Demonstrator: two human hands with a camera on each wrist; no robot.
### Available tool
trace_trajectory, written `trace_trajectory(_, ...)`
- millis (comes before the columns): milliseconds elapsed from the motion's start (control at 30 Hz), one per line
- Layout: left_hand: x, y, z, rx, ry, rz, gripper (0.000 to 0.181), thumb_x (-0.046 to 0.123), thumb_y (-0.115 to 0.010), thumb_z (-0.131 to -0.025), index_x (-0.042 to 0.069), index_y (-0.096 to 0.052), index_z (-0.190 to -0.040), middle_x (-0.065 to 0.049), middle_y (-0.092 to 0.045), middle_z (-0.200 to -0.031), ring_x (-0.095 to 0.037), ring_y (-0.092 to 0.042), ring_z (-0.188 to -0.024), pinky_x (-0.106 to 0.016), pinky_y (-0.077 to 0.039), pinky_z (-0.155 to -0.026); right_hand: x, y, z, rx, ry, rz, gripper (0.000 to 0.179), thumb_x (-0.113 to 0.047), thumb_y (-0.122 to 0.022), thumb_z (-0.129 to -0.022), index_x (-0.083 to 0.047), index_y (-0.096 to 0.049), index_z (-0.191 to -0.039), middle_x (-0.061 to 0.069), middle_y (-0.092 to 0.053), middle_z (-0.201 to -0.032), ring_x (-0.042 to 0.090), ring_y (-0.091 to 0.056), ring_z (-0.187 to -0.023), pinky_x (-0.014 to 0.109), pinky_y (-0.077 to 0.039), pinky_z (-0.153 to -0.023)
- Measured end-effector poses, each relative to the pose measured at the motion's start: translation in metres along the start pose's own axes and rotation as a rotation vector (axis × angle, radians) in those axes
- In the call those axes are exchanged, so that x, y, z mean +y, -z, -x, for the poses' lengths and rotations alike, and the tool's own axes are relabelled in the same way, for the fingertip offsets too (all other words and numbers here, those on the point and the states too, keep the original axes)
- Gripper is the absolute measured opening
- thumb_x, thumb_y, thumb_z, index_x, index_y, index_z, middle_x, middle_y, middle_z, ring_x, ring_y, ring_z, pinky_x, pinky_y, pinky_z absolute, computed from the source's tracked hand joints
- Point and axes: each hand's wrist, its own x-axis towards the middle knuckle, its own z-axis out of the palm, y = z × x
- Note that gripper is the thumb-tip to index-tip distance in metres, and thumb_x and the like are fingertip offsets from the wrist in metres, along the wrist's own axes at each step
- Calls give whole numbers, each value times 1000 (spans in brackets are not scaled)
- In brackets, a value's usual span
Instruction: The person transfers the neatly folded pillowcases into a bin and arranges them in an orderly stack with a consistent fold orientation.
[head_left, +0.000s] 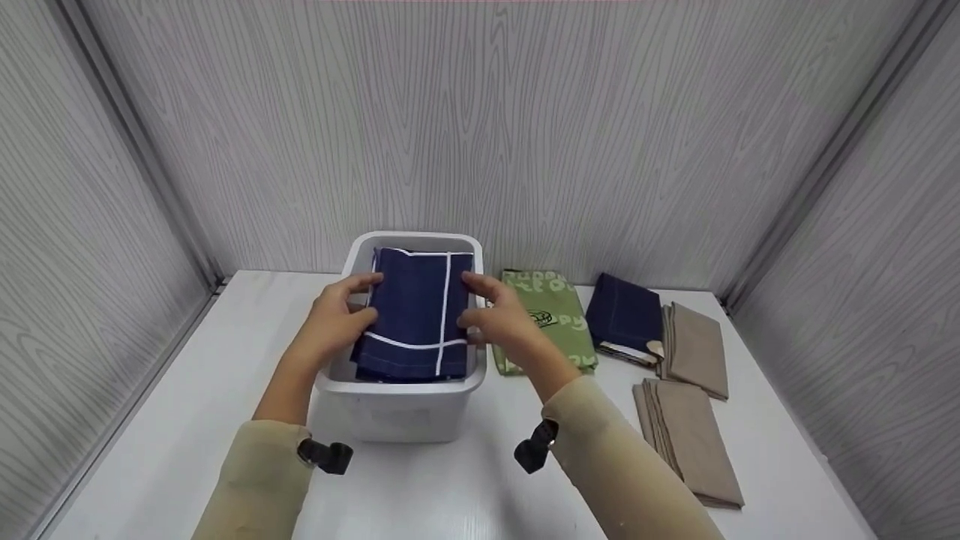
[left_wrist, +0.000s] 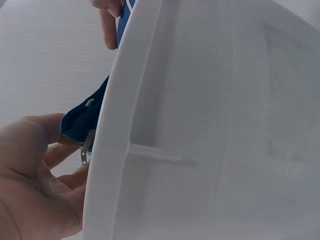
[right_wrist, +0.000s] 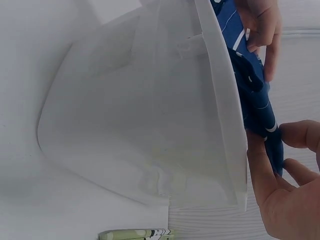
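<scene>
A folded navy fabric cover (head_left: 416,300) with white lines lies level in the mouth of a white plastic bin (head_left: 401,416). At its left edge my left hand (head_left: 337,319) grips it, thumb and a finger on the top and other fingers under the side. A zipper pull (left_wrist: 84,154) hangs from that edge in the left wrist view. My right hand (head_left: 502,315) holds the right edge of the cover; the right wrist view has its fingers (right_wrist: 262,175) on both faces of the fabric. The bin wall hides the lower part of the cover in both wrist views.
Right of the bin lies a folded green cloth with pale lettering (head_left: 566,345). Beyond it are another folded navy cloth (head_left: 626,315) and two folded tan cloths, one farther back (head_left: 697,349) and one nearer (head_left: 694,442). Grey wood-grain panels (head_left: 420,120) enclose the white table (head_left: 172,420).
</scene>
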Motion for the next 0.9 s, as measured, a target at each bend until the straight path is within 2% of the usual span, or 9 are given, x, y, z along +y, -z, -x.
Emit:
trace_trajectory(200,2,-1,-2,-16,-7,-23,61,1,-50,-89,5,-43,-149,-24,-44,-149,-41,-57,-124,-52,-49,-101,1,1,-2,-2,2,22,77,13,-60,-78,-11,-45,-150,11,-43,-151,29,-60,-110,41,-60,-78)
trace_trajectory(533,1,-4,-4,-17,-5,-25,59,1,-50,-90,4,-44,-149,-25,-44,-149,-41,-57,-123,-52,-48,-101,4,1,-4,27,15,63,77,12,-62,-77,-11,-47,-148,10,-46,-151,26,-59,-108,34,-60,-69)
trace_trajectory(733,-1,-6,-5,-23,-9,-11,60,0,-50,-89,4,-44,-149,-24,-43,-149,-42,-57,-124,-52,-48,-101,3,2,-4,40,15,74,77,13,-62,-76,-11,-47,-148,10,-47,-150,26,-63,-101,33,-60,-66)
trace_trajectory(900,-4,-5,-6,-20,-7,-11,61,-2,-50,-88,4,-44,-149,-25,-44,-149,-41,-59,-121,-50,-50,-98,3,0,-5,35,16,56,77,14,-61,-77,-9,-46,-149,11,-46,-150,27,-62,-102,37,-61,-72)
